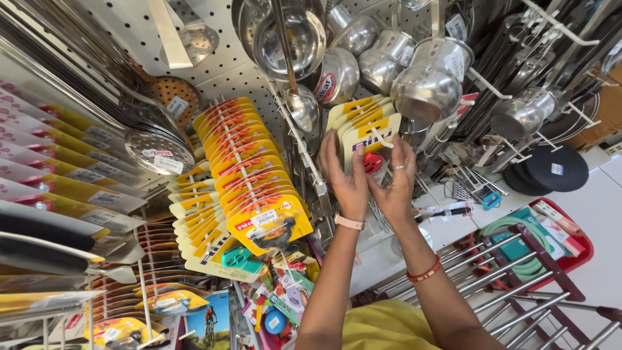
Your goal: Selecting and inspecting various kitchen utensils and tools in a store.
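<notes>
Head view, looking at a pegboard (227, 78) hung with kitchenware. Both hands are raised to a stack of yellow carded packs (363, 126) that hangs on a white peg (382, 137) at the middle of the board.

Left hand (343, 178): back toward the camera, fingers nearly straight and laid against the left edge and face of the front card. The grip is loose, fingers spread rather than curled; whether the thumb pinches the card from behind cannot be told.

Right hand (396, 181): a ring on one finger, fingers extended upward with the tips touching the right edge of the front card near the peg. The grip is narrow, closing lightly on the card edge. A red item (372, 162) sealed in the pack shows between the two hands.

Surroundings: steel pots (427, 84) hang just beside the packs on the right, nearly touching the top corner. A ladle (301, 104) hangs close on the left, and further left a dense column of orange carded packs (246, 175). Open room is slight on either side; the freest space lies toward the camera, away from the board. Below right stands a trolley (505, 272) carrying a red basket (570, 249), well apart from the hands.
</notes>
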